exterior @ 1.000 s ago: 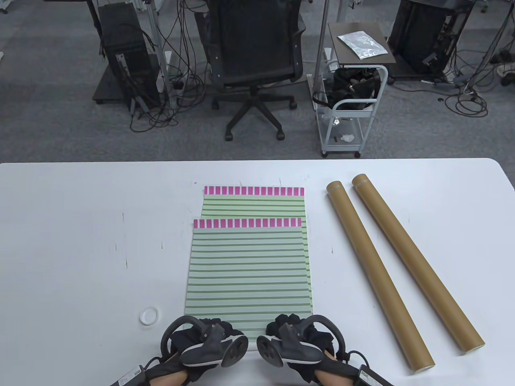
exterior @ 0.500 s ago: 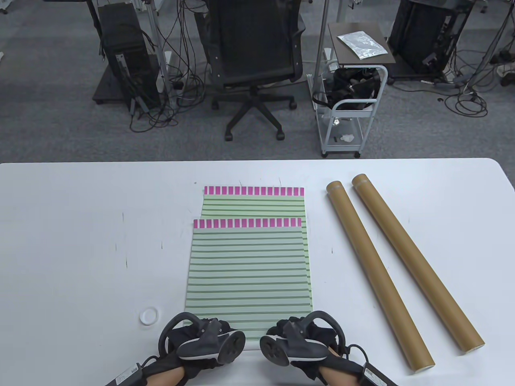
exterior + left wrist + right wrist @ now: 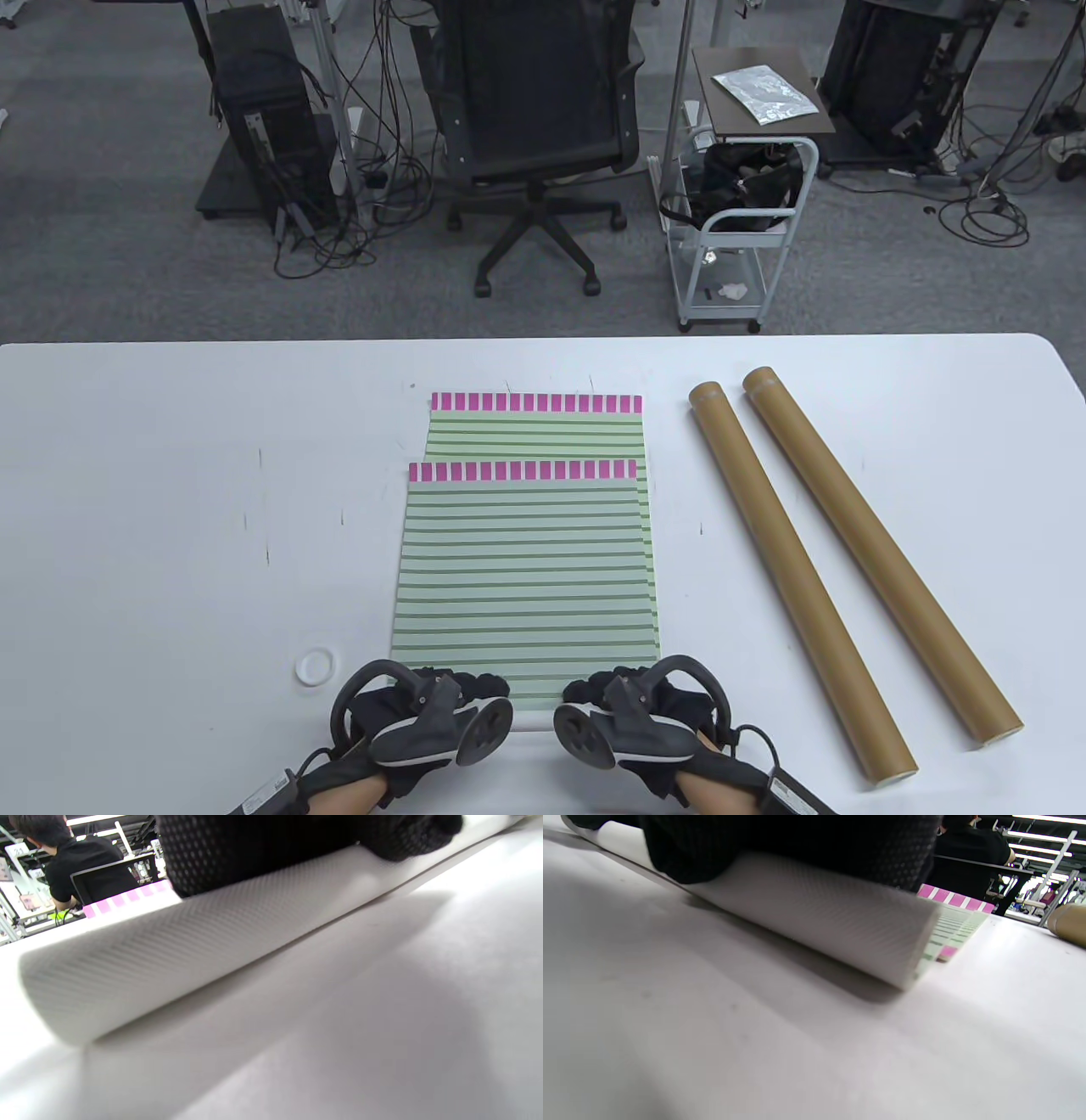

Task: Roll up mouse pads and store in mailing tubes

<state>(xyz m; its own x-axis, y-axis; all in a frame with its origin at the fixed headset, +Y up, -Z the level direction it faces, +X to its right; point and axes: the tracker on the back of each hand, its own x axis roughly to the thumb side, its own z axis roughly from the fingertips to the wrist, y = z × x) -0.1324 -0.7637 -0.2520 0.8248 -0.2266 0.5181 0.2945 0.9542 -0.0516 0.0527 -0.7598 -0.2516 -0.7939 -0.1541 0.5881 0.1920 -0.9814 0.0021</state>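
Observation:
Two green-striped mouse pads with pink top bands lie stacked at mid table, the upper pad [image 3: 522, 569] shifted nearer than the lower pad [image 3: 534, 429]. My left hand [image 3: 424, 700] and right hand [image 3: 632, 700] rest on the upper pad's near edge. That edge is curled up into a roll, its white textured underside showing in the left wrist view [image 3: 169, 950] and the right wrist view [image 3: 818, 916], with gloved fingers on top. Two brown mailing tubes [image 3: 797, 577] [image 3: 878, 556] lie side by side to the right.
A small white ring cap [image 3: 314, 667] lies on the table left of my left hand. Beyond the table's far edge stand an office chair [image 3: 534, 127] and a white cart [image 3: 738, 221].
Both hands have drawn slightly apart, with the near edge of the upper pad curling under them. The pads and tubes have not shifted.

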